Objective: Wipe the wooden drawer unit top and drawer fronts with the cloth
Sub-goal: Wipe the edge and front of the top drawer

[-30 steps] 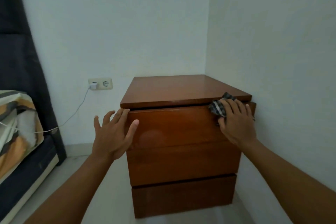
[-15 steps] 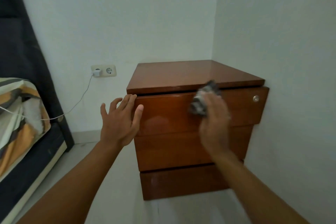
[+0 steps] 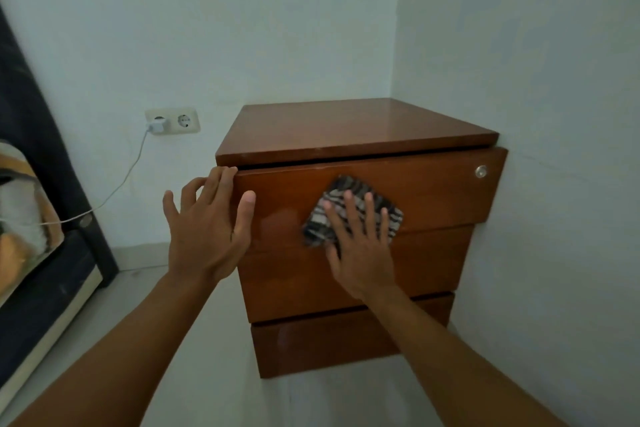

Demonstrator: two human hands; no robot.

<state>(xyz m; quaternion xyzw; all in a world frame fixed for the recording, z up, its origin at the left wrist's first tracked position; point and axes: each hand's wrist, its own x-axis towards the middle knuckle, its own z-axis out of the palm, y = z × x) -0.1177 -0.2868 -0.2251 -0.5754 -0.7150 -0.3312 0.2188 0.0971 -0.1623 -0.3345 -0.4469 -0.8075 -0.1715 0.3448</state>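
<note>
Head view, single entry. Item one: reddish-brown wooden drawer unit (image 3: 360, 229) with three drawer fronts, standing in a room corner, its right side against the white wall. Flat top (image 3: 356, 128) bare and glossy. Top drawer front (image 3: 433, 191) stands slightly proud of the ones below, with a small round silver lock (image 3: 480, 171) near its upper right corner.

Item two: small grey-and-black striped cloth (image 3: 349, 208), lying flat against the middle of the top drawer front. Right hand (image 3: 360, 246) presses it there with an open palm, fingers spread apart over the fabric, not curled around it. Left hand (image 3: 207, 229) is empty, fingers apart, fingertips resting on the top drawer's left edge, thumb on its face, seemingly bracing it.

Item three: white double wall socket (image 3: 172, 120) left of the unit, with a white charger plugged in and a thin white cable (image 3: 117, 184) trailing toward a dark bed frame with patterned orange bedding (image 3: 24, 218).

Risks, as judged: the cloth is held by pressure alone, so a lighter stroke could let it slip and drop to the floor. Pushing sideways could slide the proud drawer or shift the unit if the left hand lets go. The lower two fronts could be missed.

Writing: no brand, label or legible text visible anywhere.
</note>
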